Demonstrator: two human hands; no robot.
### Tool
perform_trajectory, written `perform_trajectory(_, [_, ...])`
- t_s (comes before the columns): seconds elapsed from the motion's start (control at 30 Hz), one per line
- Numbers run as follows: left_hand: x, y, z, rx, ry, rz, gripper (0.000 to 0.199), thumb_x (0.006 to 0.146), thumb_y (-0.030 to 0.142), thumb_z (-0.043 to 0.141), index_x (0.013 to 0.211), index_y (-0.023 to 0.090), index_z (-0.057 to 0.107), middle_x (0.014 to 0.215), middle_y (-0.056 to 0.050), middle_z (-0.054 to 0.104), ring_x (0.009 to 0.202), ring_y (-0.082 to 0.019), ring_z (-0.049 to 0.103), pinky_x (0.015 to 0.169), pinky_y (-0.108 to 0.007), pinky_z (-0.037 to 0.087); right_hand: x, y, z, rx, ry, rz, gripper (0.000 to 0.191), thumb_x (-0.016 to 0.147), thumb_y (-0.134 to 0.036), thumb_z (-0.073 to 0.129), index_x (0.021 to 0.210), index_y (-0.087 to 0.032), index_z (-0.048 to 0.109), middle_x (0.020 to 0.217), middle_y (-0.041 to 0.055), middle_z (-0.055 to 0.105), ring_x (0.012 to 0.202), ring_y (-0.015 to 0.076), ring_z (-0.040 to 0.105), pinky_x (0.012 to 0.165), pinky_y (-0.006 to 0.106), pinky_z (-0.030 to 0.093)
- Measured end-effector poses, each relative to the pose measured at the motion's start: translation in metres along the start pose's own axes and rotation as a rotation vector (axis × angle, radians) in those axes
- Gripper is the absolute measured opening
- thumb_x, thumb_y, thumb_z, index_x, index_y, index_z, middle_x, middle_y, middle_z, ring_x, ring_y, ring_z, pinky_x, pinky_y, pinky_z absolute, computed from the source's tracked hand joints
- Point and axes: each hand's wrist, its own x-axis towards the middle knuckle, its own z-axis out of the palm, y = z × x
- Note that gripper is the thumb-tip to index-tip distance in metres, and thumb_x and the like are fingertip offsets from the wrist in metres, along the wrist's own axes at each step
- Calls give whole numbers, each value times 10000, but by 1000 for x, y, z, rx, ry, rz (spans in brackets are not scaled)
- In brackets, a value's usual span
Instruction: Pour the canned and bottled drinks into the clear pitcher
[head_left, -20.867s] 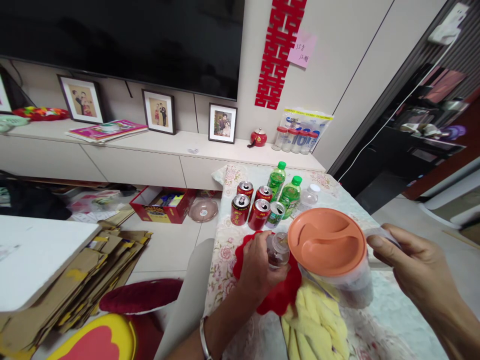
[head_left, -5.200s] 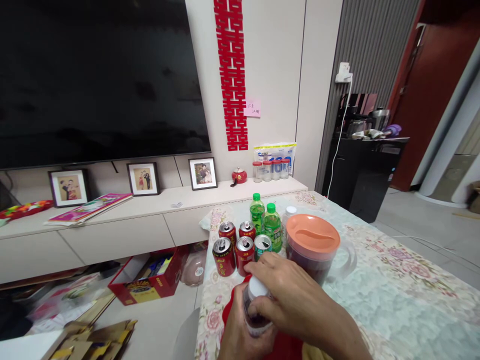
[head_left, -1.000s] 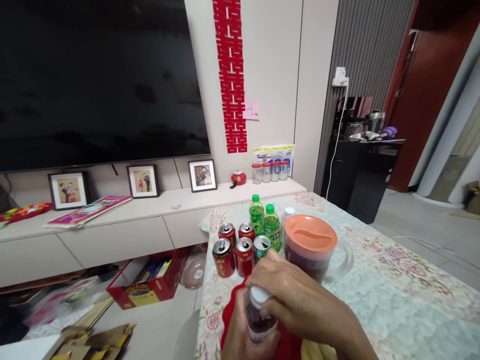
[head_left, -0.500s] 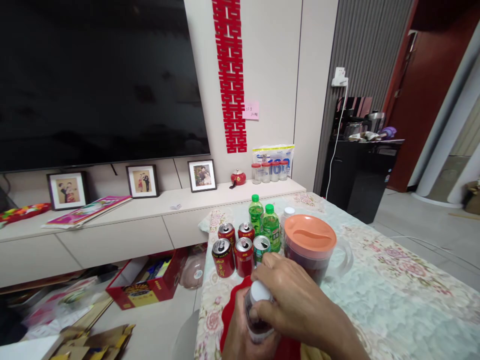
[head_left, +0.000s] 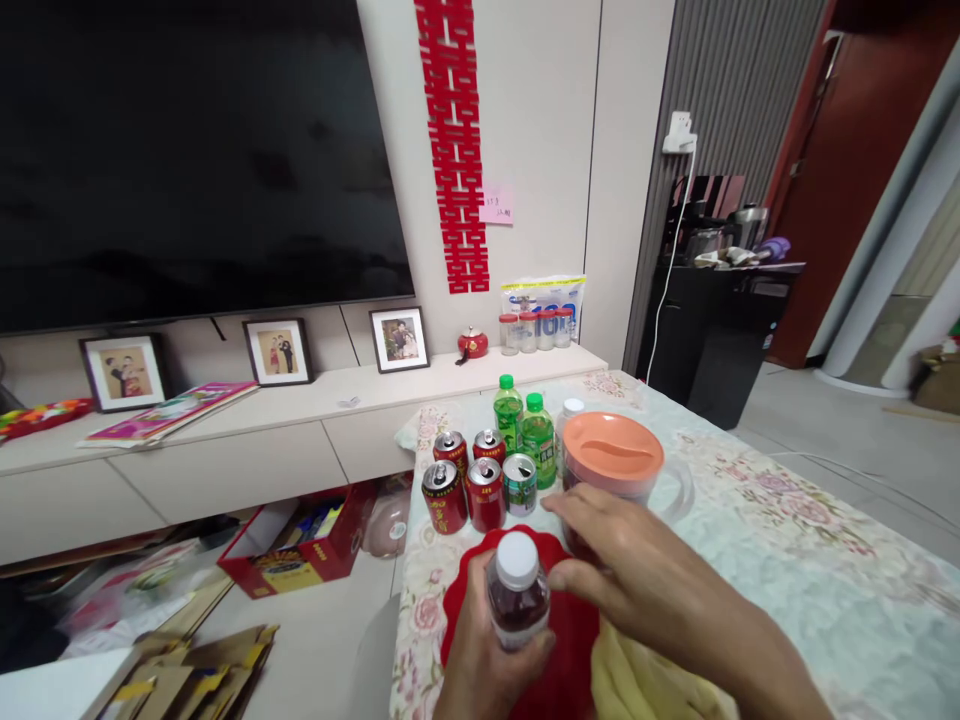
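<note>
My left hand is wrapped round a clear bottle with a white cap and dark reddish liquid inside, held upright above a red scalloped tray. Just to the right of that bottle, my right hand is open, thumb and fingers apart, with nothing in it. Behind this hand stands a clear pitcher with an orange lid. Several red drink cans and a green-and-silver can stand beyond the tray. Two green bottles and another white-capped bottle are behind them.
A yellow cloth lies by the tray's right side. The table wears a floral tablecloth. Beyond it runs a low white cabinet with framed photos and red-lidded jars. On the floor at left are a red box and flattened cardboard.
My right hand has come off the bottle's white cap and moved right, its fingers opening. My left hand keeps hold of the bottle. The view has tilted slightly.
</note>
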Motion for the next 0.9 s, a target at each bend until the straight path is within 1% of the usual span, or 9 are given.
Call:
perform_trajectory(0.1, [-1, 10, -3, 35, -9, 17, 644, 649, 244, 802, 1226, 202, 520, 1075, -69, 752, 996, -292, 726, 891, -387, 581, -33, 21, 0, -64, -45, 71, 271, 946, -282, 589, 1180, -277, 725, 1169, 80, 721, 1032, 260, 677, 917, 429, 555])
perform_trajectory(0.2, [-1, 15, -3, 53, -4, 14, 647, 632, 274, 815, 1205, 196, 525, 1089, -75, 750, 990, -289, 728, 902, -392, 577, -63, 31, 17, -52, -215, 147, 310, 892, -270, 653, 1182, -278, 761, 1237, 107, 737, 1112, 308, 690, 947, 475, 578])
perform_trajectory(0.33, [0, 14, -1, 56, -3, 5, 669, 628, 329, 831, 1201, 193, 516, 1109, -78, 746, 1013, -287, 725, 936, -405, 563, -96, 39, 64, -68, -336, 202, 836, 626, -164, 840, 1434, -311, 684, 1584, 175, 574, 1420, 490, 535, 1082, 656, 517])
perform_trajectory(0.4, [0, 14, -1, 27, -14, -6, 688, 633, 342, 838, 1215, 196, 502, 1108, -71, 744, 1011, -280, 726, 935, -402, 561, -110, 49, 89, -91, -274, 189, 935, 605, -160, 851, 1497, -334, 630, 1628, 185, 519, 1455, 525, 491, 1092, 722, 488])
perform_trajectory(0.53, [-1, 13, -2, 6, -24, -15, 707, 640, 335, 835, 1238, 192, 486, 1125, -73, 734, 1013, -267, 722, 933, -390, 556, -130, 72, 111, -2, 10, 114, 597, 850, -198, 679, 1431, -330, 694, 1504, 159, 654, 1369, 409, 624, 1074, 623, 556])
perform_trajectory(0.63, [-2, 12, -2, 29, -19, -2, 669, 642, 312, 825, 1215, 197, 498, 1107, -66, 735, 995, -260, 720, 917, -382, 559, -133, 78, 100, 242, 241, 156, 440, 922, -323, 669, 1354, -326, 753, 1428, 117, 715, 1348, 360, 653, 1089, 519, 574])
perform_trajectory(0.73, [-1, 13, -1, 57, -19, 3, 634, 639, 288, 823, 1182, 197, 508, 1088, -73, 745, 968, -265, 722, 882, -381, 565, -120, 67, 82, 634, 413, 299, 455, 906, -458, 727, 1345, -338, 750, 1395, 84, 738, 1287, 352, 690, 1069, 486, 583])
perform_trajectory(0.83, [-2, 14, 1, 59, 1, 12, 634, 639, 281, 859, 1168, 203, 519, 1127, -95, 757, 989, -279, 726, 880, -379, 568, -93, 48, 74, 948, 460, 345, 566, 920, -505, 707, 1448, -305, 666, 1408, 104, 727, 1240, 353, 705, 1019, 490, 597])
perform_trajectory(0.9, [-2, 13, 2, 15, 8, 32, 666, 644, 300, 887, 1196, 210, 525, 1186, -106, 753, 1051, -293, 722, 910, -379, 565, -71, 35, 76, 978, 466, 294, 605, 933, -510, 690, 1491, -286, 620, 1461, 108, 689, 1294, 350, 667, 1074, 505, 557])
